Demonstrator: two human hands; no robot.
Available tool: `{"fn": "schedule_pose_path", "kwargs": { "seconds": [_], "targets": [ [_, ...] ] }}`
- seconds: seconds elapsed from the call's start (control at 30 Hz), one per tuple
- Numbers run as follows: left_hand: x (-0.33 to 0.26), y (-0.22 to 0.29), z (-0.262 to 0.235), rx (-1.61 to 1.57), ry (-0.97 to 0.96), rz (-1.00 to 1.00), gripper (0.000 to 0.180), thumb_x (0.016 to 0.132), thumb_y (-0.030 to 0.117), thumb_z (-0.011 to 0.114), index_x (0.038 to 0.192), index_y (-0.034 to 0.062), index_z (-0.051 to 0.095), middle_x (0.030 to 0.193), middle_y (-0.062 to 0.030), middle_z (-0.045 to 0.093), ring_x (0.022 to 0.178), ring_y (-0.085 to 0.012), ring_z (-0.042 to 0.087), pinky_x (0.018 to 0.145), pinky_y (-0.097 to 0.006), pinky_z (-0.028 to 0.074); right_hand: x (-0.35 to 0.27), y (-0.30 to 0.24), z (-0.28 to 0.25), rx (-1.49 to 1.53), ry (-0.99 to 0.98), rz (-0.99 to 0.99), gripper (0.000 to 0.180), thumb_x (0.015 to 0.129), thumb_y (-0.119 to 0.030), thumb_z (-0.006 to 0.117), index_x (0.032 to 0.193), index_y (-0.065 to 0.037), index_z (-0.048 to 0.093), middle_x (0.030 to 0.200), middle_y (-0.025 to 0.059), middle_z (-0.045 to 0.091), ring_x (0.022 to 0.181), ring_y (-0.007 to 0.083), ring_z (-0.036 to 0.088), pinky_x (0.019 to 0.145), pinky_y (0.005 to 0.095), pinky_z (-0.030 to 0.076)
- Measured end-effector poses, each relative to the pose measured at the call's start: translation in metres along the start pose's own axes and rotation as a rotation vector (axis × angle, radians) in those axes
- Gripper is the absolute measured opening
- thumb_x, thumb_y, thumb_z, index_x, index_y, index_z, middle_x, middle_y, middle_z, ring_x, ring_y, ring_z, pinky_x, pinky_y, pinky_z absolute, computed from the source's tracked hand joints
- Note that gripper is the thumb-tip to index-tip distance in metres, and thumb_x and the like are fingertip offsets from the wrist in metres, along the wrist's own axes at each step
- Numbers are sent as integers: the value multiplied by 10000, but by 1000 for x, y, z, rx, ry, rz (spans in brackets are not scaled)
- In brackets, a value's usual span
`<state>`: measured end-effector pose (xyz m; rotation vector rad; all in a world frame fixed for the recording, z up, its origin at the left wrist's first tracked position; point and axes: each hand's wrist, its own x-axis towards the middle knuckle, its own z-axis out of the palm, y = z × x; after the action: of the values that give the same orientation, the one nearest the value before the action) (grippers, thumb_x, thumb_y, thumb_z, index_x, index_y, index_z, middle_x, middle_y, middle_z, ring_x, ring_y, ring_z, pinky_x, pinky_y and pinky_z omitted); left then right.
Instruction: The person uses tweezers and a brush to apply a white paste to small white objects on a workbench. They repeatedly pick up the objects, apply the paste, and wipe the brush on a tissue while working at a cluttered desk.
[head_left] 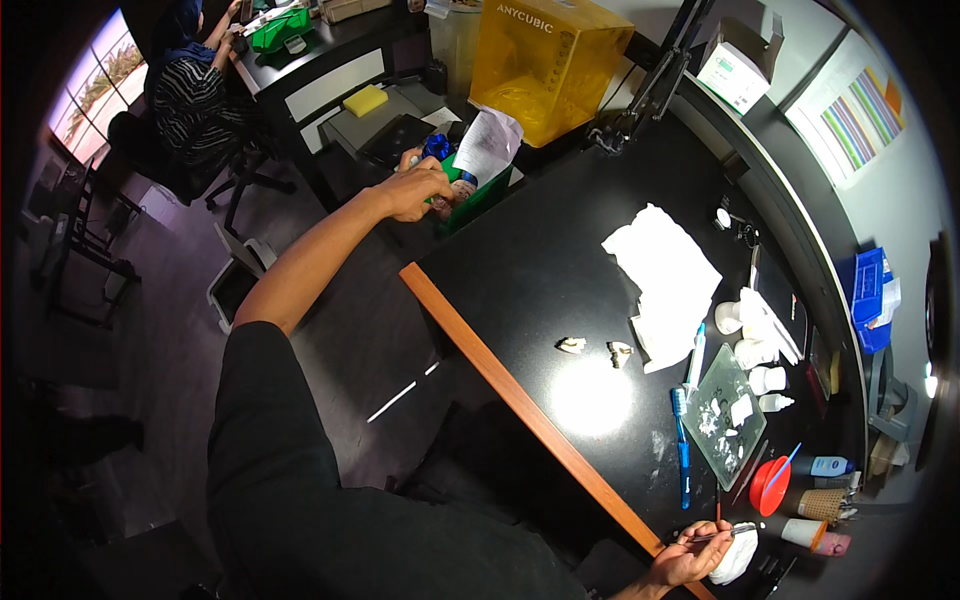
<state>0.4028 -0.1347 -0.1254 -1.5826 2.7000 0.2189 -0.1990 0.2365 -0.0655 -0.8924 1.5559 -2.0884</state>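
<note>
My left arm stretches away to the far left, and its hand [412,192] is at a green bin [482,203]. Its fingers are curled among the contents, and what they grip is hidden. A small bottle with a blue band [464,184], a crumpled blue item [436,146] and a printed paper sheet [489,143] crowd that bin. At the table's near right edge, my right hand [692,556] is closed on a thin dark instrument [722,535]. Beside those fingers lies a wad of white tissue [737,556].
The black table [520,260] holds white tissue sheets [662,280], two small tooth-like pieces [620,353], a blue toothbrush [682,450], a glass slab [724,415] with white residue, and a red bowl [770,486]. A yellow box [545,75] stands behind; another person [190,90] sits far left.
</note>
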Motion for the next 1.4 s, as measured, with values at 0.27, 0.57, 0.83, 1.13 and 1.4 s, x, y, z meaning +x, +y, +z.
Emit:
{"fn": "schedule_pose_path", "kwargs": {
  "seconds": [0.27,0.57,0.83,1.13,1.4],
  "targets": [
    [-1,14,-3,-112,79,-5,395,890,70,659,1273,165,646,1176,-44,616,1298,-239,510,1226,-601,61,1,-2,-5,46,-83,18,283,1107,-269,487,1163,-1,561,752,27,512,621,93,490,493,187,382],
    [-7,14,-1,-290,84,16,359,978,53,593,1336,51,603,1286,-153,587,1266,-347,556,1108,-451,406,-2,-6,0,27,-53,70,225,1107,-233,465,1141,-26,547,746,42,542,592,91,505,460,186,380],
    [-14,8,-17,-371,154,40,438,926,-61,623,1355,22,599,1224,-167,579,1178,-341,592,1009,-415,478,-1,-6,3,26,-91,55,216,1107,-216,454,1145,-23,544,754,41,535,588,89,485,457,186,374],
    [-7,43,-72,-312,286,101,392,948,-10,616,1338,27,621,1116,-174,579,1065,-347,604,952,-404,478,1,-10,14,35,-63,117,227,1112,-236,451,1113,-37,560,760,34,552,594,84,496,484,181,369],
    [17,136,-120,-306,378,298,333,964,34,625,1294,30,663,1089,-142,595,1004,-322,620,895,-413,496,17,-24,39,91,-81,223,190,1105,-215,442,1076,-48,529,762,58,542,589,70,470,483,179,350]
  ]
}}
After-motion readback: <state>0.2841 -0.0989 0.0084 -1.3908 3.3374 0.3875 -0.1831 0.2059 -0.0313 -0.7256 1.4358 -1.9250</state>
